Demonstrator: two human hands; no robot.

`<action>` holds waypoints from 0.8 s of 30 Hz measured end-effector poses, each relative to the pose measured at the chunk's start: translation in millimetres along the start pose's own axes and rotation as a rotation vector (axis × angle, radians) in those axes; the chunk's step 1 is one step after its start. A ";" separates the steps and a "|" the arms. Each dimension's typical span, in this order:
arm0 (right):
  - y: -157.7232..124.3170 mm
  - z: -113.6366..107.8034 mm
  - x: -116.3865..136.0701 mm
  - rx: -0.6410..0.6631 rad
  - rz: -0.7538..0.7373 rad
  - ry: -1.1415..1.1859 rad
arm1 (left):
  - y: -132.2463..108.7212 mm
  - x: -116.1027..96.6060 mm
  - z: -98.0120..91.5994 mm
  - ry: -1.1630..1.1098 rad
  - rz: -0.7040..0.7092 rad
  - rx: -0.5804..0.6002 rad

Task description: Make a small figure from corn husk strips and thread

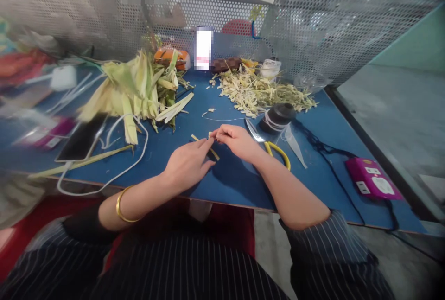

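Observation:
Over the front middle of the blue table, my two hands meet at the fingertips. My left hand has its fingers held together around a narrow corn husk strip, whose ends stick out on either side; its thumb stands apart. Thumb and fingers of my right hand are pinched together right beside the left fingertips. What lies in that pinch is hidden, though a small pale bit shows there. Just right of my right hand lie yellow-handled scissors, blades pointing away, and a dark spool wound with pale thread.
A pile of corn husks stands at the left, near a phone and a looped white cable. Husk scraps are heaped at the back right. A purple power block with black cords sits right. Perforated metal rises behind.

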State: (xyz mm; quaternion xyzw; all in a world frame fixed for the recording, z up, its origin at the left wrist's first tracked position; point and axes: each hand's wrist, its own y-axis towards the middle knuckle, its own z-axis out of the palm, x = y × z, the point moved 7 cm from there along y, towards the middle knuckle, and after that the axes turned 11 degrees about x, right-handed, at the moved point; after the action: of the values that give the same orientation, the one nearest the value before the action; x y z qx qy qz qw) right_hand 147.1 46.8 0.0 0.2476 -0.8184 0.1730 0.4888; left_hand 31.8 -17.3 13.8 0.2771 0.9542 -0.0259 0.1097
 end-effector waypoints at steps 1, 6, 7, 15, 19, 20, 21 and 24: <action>0.2 0.5 -0.4 0.015 0.000 -0.020 | -4.3 3.5 -1.7 -0.042 -0.016 0.001; -0.5 2.4 2.8 0.045 -0.026 -0.111 | -18.1 39.3 -19.6 -0.142 -0.206 -0.138; -0.6 3.2 3.5 0.048 -0.028 -0.123 | -17.6 42.1 -19.9 -0.142 -0.193 -0.135; 1.9 12.2 4.8 0.104 -0.034 -0.249 | 14.2 27.8 -7.4 0.007 0.265 -0.075; 2.7 12.9 3.1 0.129 -0.012 -0.258 | 22.2 28.0 -7.6 0.049 0.451 -0.020; 2.7 13.4 3.3 0.137 -0.016 -0.257 | 21.1 28.7 -8.9 0.039 0.480 -0.012; 2.7 13.9 3.5 0.145 -0.021 -0.258 | 19.2 29.6 -10.4 0.027 0.504 -0.013; 2.3 15.5 4.7 0.156 -0.034 -0.265 | 12.3 31.1 -11.1 0.023 0.546 -0.032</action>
State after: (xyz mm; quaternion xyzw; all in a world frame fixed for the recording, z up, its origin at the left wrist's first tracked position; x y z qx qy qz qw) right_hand 132.9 39.4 -3.1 0.3194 -0.8555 0.1934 0.3586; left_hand 10.6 10.6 17.8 0.5228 0.8455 0.0230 0.1063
